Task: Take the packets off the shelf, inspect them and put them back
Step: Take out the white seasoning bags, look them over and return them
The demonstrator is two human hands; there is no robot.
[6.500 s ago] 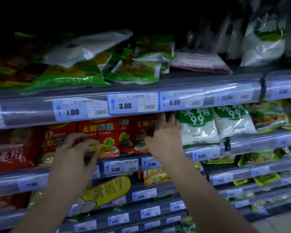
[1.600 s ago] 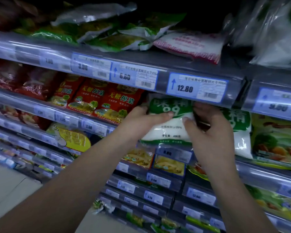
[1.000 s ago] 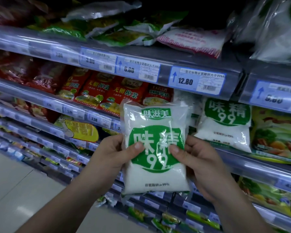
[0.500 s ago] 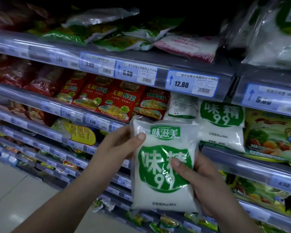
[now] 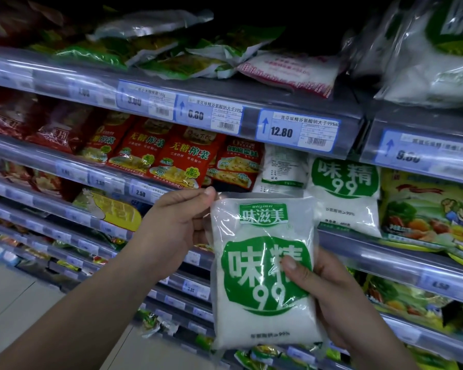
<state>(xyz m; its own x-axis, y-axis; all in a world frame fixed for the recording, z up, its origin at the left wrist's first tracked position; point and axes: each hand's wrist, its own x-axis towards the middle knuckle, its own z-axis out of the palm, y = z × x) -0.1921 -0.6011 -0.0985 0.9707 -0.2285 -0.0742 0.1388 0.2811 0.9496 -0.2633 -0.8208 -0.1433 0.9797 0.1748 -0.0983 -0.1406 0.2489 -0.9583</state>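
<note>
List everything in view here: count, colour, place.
shelves: several tiers, grey, across the view
held packet: 1, white with green roundel, centre foreground
shelf packet: 1, same white and green print, middle tier, right of centre
back-facing packet: 1, white, middle tier, just left of that one
red packets: at least 4, red and yellow, middle tier left
vegetable-print packets: count unclear, yellow-green, middle tier far right
flat packets: several, green and clear, top tier
pink-print packet: 1, white and pink, top tier
large bags: at least 1, white and green, top right
price labels: several, blue and white, tier edges
floor: pale, lower left
left hand: grips held packet's top left corner
right hand: holds its lower right, thumb on front
</note>
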